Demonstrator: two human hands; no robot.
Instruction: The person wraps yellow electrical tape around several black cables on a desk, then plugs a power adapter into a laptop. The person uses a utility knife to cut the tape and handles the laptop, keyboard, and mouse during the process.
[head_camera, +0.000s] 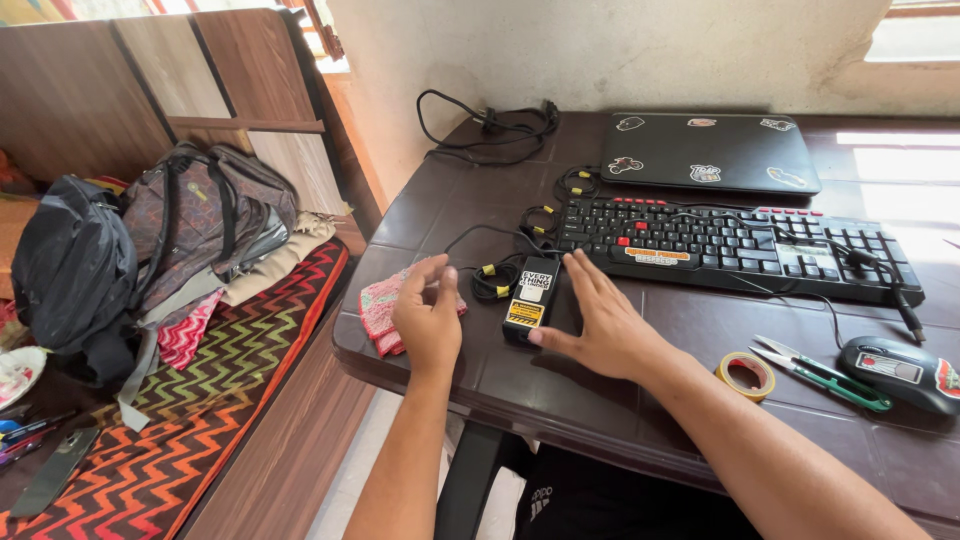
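On the dark bench (600, 330), both hands are resting open beside the black power adapter (531, 297), left hand (428, 318) and right hand (597, 325) flanking it; looking rigid and hefty, it's probably best gripped across its long sides.

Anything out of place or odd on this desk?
Mostly cable clutter: a thin black cable lies across the keyboard keys. The power adapter sits between the left hand and right hand, beside its bundled cords. No spills or damage visible.
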